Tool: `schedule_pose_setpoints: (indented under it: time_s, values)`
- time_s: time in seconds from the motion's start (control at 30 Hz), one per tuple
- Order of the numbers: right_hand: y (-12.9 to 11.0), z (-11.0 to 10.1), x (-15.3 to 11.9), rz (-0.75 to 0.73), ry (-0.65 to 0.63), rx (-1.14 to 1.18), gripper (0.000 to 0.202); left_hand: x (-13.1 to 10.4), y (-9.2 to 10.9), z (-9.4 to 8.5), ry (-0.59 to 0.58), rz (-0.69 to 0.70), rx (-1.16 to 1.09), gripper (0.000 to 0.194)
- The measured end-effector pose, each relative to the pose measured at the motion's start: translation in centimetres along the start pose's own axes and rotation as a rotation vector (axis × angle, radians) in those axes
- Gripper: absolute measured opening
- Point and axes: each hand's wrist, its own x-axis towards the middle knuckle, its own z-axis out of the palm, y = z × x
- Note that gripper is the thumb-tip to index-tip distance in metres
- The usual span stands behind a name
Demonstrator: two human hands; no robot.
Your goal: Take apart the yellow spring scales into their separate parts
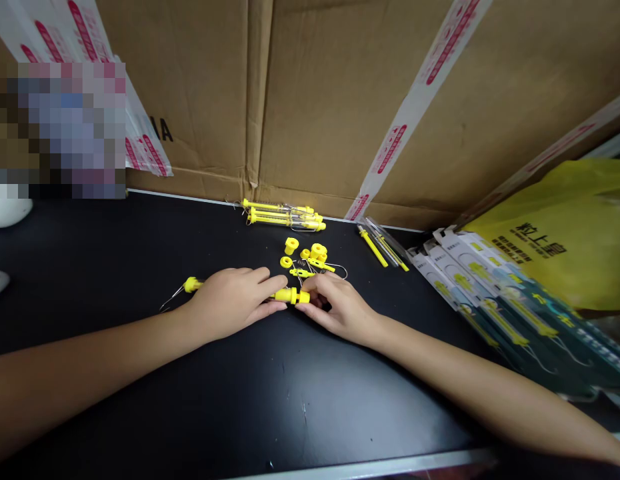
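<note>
My left hand (237, 300) is wrapped round a yellow rod-like tool (286, 295), whose yellow end with metal hooks sticks out to the left of the hand. At the tool's right end, my right hand (335, 303) pinches the yellow end cap (303, 297) between thumb and fingers. Just behind the hands lie loose yellow parts (291, 245), a yellow ring (285, 262), and slotted yellow pieces (320, 265) with metal wires and springs. The middle of the tool is hidden under my left hand.
Several similar yellow tools (285, 217) lie by the cardboard wall (310, 100). Yellow rods and clear tubes (383, 247) are right of them. Packaged tools (490, 287) and a yellow bag (565, 233) stand at the right. A white object (9, 203) sits far left.
</note>
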Motion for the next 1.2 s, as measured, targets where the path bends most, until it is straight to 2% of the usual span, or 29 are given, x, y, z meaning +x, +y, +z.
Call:
schedule_pose_setpoints:
  time_s: [0.27, 0.47, 0.7, 1.2]
  values:
    - [-0.41, -0.32, 0.28, 0.055, -0.030, 0.003, 0.023, 0.05, 0.05, -0.10, -0.003, 0.003, 0.013, 0.031]
    - [-0.26, -0.47, 0.43, 0.017, -0.096, -0.044, 0.025, 0.04, 0.02, -0.04, -0.001, 0.012, 0.015, 0.032]
    - [-0.19, -0.20, 0.22, 0.019, -0.038, -0.019, 0.020, 0.09, -0.02, -0.16, -0.028, -0.006, -0.012, 0.032]
    - [-0.44, -0.49, 0.39, 0.018, -0.056, -0.007, 0.021, -0.02, -0.04, 0.12, 0.018, 0.016, 0.008, 0.031]
